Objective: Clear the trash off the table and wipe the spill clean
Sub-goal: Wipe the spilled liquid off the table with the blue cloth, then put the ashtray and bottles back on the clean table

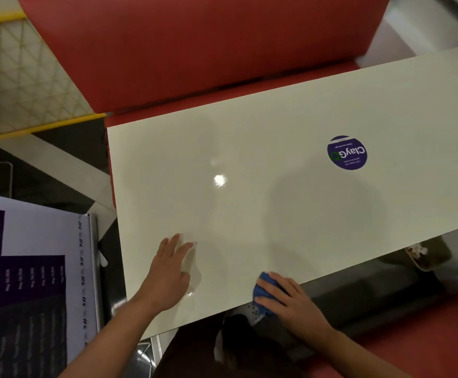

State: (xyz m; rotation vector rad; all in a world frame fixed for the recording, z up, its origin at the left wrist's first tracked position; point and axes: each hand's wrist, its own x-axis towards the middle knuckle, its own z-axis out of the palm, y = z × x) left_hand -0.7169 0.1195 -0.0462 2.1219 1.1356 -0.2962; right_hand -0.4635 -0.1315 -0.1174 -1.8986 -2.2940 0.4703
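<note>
A glossy white table [249, 165] fills the middle of the head view. My left hand [167, 271] lies flat on it near the front left corner, fingers straight and spread. At the table's near edge my right hand [285, 298] grips a crumpled blue cloth [262, 293], which sits half over the edge. A small wet glint [190, 294] shows on the surface between the two hands. No trash is visible on the tabletop.
A round purple sticker [347, 152] is stuck on the table's far right. A red bench seat [195, 45] runs behind the table. A white and purple printed board [31, 268] stands to the left. Red seating [413, 336] lies at the lower right.
</note>
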